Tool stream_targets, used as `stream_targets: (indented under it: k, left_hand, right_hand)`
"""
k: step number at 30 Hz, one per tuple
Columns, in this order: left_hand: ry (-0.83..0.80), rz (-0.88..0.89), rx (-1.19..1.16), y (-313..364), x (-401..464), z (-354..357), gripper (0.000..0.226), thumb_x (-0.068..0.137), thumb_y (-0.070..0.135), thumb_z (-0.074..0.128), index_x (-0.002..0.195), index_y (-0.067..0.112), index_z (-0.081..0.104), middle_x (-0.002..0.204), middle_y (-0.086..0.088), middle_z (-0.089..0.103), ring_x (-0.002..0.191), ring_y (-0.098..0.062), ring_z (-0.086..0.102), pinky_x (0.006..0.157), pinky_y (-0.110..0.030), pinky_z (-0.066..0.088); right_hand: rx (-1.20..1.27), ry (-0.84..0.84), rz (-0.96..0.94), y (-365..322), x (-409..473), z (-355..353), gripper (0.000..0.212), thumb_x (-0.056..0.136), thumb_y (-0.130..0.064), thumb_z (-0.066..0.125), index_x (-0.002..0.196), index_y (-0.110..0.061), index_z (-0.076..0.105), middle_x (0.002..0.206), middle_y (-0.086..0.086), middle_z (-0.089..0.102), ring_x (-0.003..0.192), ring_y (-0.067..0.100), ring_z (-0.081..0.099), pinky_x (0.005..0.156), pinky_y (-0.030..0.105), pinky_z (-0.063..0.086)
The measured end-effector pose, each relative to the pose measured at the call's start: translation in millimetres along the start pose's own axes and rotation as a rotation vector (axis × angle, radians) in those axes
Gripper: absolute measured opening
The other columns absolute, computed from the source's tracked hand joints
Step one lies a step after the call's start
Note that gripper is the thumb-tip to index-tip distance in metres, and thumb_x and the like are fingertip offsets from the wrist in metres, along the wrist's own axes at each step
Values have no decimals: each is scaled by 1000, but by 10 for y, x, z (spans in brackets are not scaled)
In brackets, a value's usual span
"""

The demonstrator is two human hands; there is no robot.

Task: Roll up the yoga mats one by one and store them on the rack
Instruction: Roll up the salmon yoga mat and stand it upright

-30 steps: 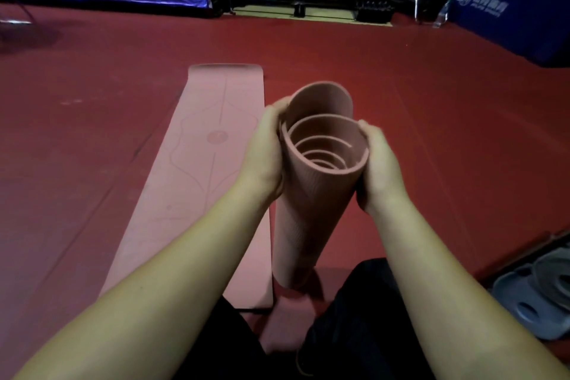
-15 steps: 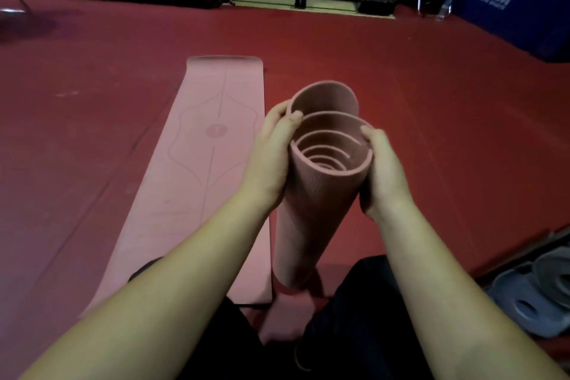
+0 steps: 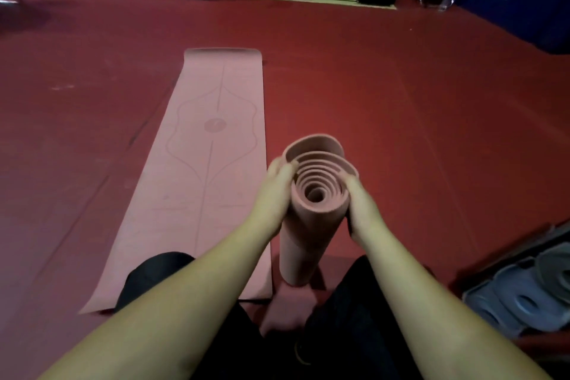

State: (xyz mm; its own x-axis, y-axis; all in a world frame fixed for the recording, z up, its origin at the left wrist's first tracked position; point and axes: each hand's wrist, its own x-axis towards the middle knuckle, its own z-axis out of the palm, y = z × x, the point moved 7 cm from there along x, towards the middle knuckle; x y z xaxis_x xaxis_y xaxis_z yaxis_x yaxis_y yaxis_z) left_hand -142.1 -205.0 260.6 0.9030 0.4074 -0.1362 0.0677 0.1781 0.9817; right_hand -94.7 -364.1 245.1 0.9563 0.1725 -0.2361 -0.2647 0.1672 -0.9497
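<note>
Hands clasp the rolled pink mat (image 3: pixel 311 225) — our left hand (image 3: pixel 273 194) and right hand (image 3: pixel 361 207) grip its upper end from either side, the roll standing upright on the red floor (image 3: pixel 401 133). Just left of it lies a flat pink mat (image 3: pixel 212 163); grey rolls (image 3: pixel 524 296) sit to its right.

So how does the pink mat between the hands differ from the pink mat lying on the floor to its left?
The held mat is rolled into a spiral tube; the flat mat is fully unrolled. The held mat stands on end on the red floor, gripped by the left hand and right hand; the flat mat lies untouched. Only the flat mat shows its printed line pattern. Both look the same pink.
</note>
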Motion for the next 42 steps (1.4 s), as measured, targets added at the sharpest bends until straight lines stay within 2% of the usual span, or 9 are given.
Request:
stream_targets:
  k: [4,7,12,18,23,27,30,36,42]
  left_hand:
    - [52,-72,64,32,9,-42,16,95,25,54,91,17,68,84,6,71,88,-17,64,80,-32,49]
    - [64,-76,134,188,-15,-42,21,98,27,52,114,16,62,88,9,63,73,-1,53,61,-18,39]
    - [-5,-66,164,112,-183,102,48,79,23,66,124,28,51,114,6,67,103,-8,63,95,-32,50]
    - [9,-116,117,122,-107,172,56,77,0,52,126,27,53,112,0,69,106,-18,65,101,-43,50]
    - [63,-56,204,364,49,201,58,78,36,48,136,32,48,128,2,62,117,-22,60,105,-47,45]
    - [136,10,212,372,83,148,30,96,40,43,121,28,55,119,0,65,111,-23,61,101,-46,47]
    - [136,33,350,218,90,113,39,101,40,36,120,19,62,118,-5,67,110,-28,61,99,-47,48]
    - [155,-16,144,211,222,74,32,84,43,53,102,22,69,103,1,73,103,-20,66,99,-52,49]
    - [189,114,29,-17,-408,160,34,101,36,47,134,28,49,126,15,60,116,1,56,97,-24,41]
  right_hand:
    - [-127,-87,-16,-5,123,17,51,80,-44,64,122,-16,66,117,2,72,115,18,64,110,46,41]
    - [-77,-97,-59,-265,272,20,62,71,-58,70,120,-20,66,121,1,70,118,18,62,111,43,41]
    - [-82,-120,-55,-444,469,160,47,83,-48,68,119,-18,68,115,5,72,109,22,67,104,46,48]
    - [9,-170,135,-381,489,158,40,93,-46,57,100,-10,73,96,15,73,87,29,70,85,38,55]
    - [137,-18,37,-524,357,194,34,94,-46,56,94,-13,66,78,8,70,69,22,68,67,30,54]
    - [50,133,-50,-404,233,32,38,95,-50,55,109,-18,70,101,2,75,91,19,72,80,34,57]
    - [-113,230,-59,-142,125,-135,41,95,-55,53,104,-21,73,100,-4,75,97,14,70,88,32,54]
    - [-112,40,-87,-403,434,-145,13,94,-20,57,92,-20,69,87,-7,71,84,9,64,85,32,46]
    - [115,-57,40,-22,298,11,25,97,-31,56,102,-14,73,101,7,75,94,20,70,97,38,50]
